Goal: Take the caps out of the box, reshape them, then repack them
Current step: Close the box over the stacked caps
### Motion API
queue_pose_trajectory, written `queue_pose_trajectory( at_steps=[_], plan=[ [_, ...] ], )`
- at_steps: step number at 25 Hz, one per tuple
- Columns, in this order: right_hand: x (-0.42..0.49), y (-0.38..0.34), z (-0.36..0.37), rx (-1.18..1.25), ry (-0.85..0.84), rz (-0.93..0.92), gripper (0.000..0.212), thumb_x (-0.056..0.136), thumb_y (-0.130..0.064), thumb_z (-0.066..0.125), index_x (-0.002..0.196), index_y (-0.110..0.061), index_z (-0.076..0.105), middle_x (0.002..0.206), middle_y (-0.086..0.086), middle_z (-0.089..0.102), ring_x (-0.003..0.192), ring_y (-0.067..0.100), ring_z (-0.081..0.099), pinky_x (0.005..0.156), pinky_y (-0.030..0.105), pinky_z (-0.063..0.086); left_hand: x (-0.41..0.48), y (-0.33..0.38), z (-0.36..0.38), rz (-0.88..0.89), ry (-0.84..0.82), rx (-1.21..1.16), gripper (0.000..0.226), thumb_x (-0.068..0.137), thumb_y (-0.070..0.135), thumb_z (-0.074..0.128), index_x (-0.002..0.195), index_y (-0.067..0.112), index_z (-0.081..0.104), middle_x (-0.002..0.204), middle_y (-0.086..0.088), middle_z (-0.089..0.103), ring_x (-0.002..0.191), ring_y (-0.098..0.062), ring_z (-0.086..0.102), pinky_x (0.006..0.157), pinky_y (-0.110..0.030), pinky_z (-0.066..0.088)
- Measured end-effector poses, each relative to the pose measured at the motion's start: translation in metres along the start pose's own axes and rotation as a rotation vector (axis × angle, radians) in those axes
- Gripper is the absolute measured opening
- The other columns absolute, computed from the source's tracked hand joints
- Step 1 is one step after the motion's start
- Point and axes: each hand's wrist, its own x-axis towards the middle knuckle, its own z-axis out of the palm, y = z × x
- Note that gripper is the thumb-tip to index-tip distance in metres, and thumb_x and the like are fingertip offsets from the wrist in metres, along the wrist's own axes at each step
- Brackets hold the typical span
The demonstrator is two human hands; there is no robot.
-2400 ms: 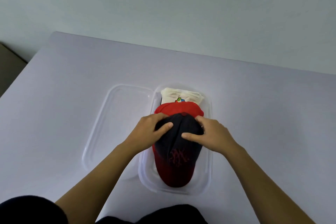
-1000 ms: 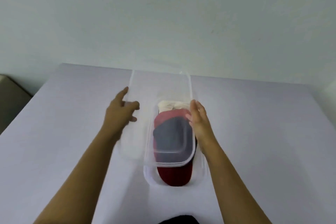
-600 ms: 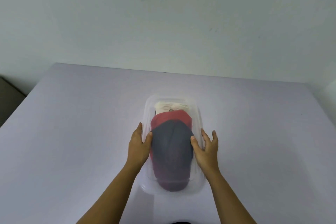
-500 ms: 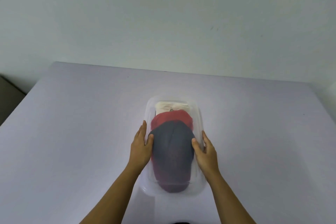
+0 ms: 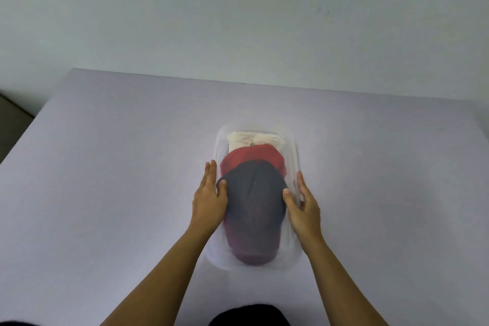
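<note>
Clear plastic forms the box point(image 5: 292, 254) at the middle of the pale lilac bench point(image 5: 105, 193), its long side running away from the person. A see-through lid point(image 5: 291, 151) lies on top of it, and three caps show through, stacked in a row and overlapping. The cream cap point(image 5: 246, 137) lies at the far end, the red cap point(image 5: 251, 159) partly over it in the middle, and the dark navy cap point(image 5: 254, 193) nearest, its reddish brim point(image 5: 254, 246) pointing toward the person and reaching the box's near end.

From the head camera, the left hand point(image 5: 209, 201) rests flat against the left edge of the lid, fingers point(image 5: 210, 174) straight, loosely together and pointing away, thumb laid on the lid over the navy crown. It grips nothing; the palm simply lies on the lid's edge. The right hand point(image 5: 304, 209) mirrors it on the right edge, spread and relaxed, thumb on the lid above the navy cap, outer fingers along the rim. It too is uncurled and closed round nothing. Both bare forearms reach in from the bottom of the view, one on each side of the box.

A plain pale wall point(image 5: 238, 21) rises behind the bench's far edge. A dark piece of clothing point(image 5: 248, 316) shows at the bottom centre.
</note>
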Motion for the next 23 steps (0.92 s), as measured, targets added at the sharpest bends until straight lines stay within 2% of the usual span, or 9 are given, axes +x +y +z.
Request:
queue_pose_trajectory(
  at_steps=[3, 7, 10, 12, 15, 18, 23],
  plan=[
    [-0.001, 0.0, 0.005, 0.002, 0.02, 0.002, 0.057, 0.094, -0.03, 0.052, 0.145, -0.03, 0.027, 0.148, 0.001, 0.038, 0.135, 0.023, 0.037, 0.108, 0.035, 0.035, 0.003, -0.001, 0.001, -0.008, 0.045, -0.03, 0.052, 0.1, 0.028, 0.035, 0.15, 0.025, 0.018, 0.157, 0.003, 0.025, 0.142, -0.026, 0.031, 0.115, -0.041, 0.024],
    [-0.004, -0.002, 0.008, -0.076, 0.083, -0.04, 0.056, 0.093, -0.025, 0.053, 0.145, -0.023, 0.031, 0.146, 0.005, 0.042, 0.134, 0.023, 0.039, 0.107, 0.031, 0.033, -0.001, 0.001, 0.003, 0.012, 0.098, 0.024, 0.052, 0.099, 0.025, 0.036, 0.149, 0.024, 0.024, 0.155, 0.003, 0.03, 0.137, -0.026, 0.039, 0.111, -0.041, 0.032],
    [-0.008, -0.007, 0.008, -0.106, 0.087, -0.031, 0.056, 0.093, -0.026, 0.053, 0.145, -0.024, 0.031, 0.147, 0.003, 0.041, 0.135, 0.025, 0.039, 0.109, 0.035, 0.032, -0.006, 0.005, -0.001, -0.037, 0.109, 0.03, 0.053, 0.096, 0.028, 0.036, 0.148, 0.031, 0.025, 0.153, 0.008, 0.034, 0.131, -0.027, 0.046, 0.104, -0.043, 0.039],
    [-0.011, -0.01, 0.007, -0.133, 0.045, 0.02, 0.056, 0.094, -0.033, 0.049, 0.145, -0.031, 0.025, 0.142, 0.005, 0.046, 0.127, 0.03, 0.047, 0.104, 0.04, 0.039, -0.007, 0.006, -0.005, -0.047, 0.063, 0.024, 0.053, 0.096, 0.029, 0.036, 0.148, 0.032, 0.024, 0.153, 0.008, 0.034, 0.132, -0.027, 0.045, 0.105, -0.044, 0.039],
    [-0.016, -0.013, 0.004, -0.217, -0.023, 0.072, 0.056, 0.095, -0.044, 0.041, 0.145, -0.038, 0.017, 0.124, 0.013, 0.059, 0.109, 0.034, 0.057, 0.095, 0.04, 0.044, -0.008, 0.004, -0.008, -0.002, 0.042, 0.054, 0.054, 0.097, 0.031, 0.034, 0.149, 0.03, 0.02, 0.155, 0.007, 0.03, 0.135, -0.027, 0.042, 0.107, -0.043, 0.037],
    [-0.016, -0.011, 0.004, -0.222, 0.013, 0.06, 0.062, 0.09, -0.054, 0.045, 0.144, -0.037, 0.02, 0.129, 0.011, 0.057, 0.113, 0.035, 0.056, 0.096, 0.042, 0.045, -0.011, -0.002, -0.008, 0.044, 0.037, 0.117, 0.054, 0.098, 0.033, 0.032, 0.15, 0.028, 0.018, 0.157, 0.008, 0.026, 0.133, -0.027, 0.044, 0.104, -0.042, 0.039],
    [-0.012, -0.008, 0.013, -0.34, 0.088, 0.011, 0.055, 0.095, -0.048, 0.037, 0.145, -0.032, 0.021, 0.13, 0.011, 0.057, 0.11, 0.033, 0.059, 0.093, 0.043, 0.049, -0.012, -0.003, -0.001, 0.018, 0.093, 0.226, 0.054, 0.098, 0.034, 0.028, 0.15, 0.029, 0.016, 0.158, 0.009, 0.022, 0.125, -0.028, 0.052, 0.095, -0.043, 0.046]
  ],
)
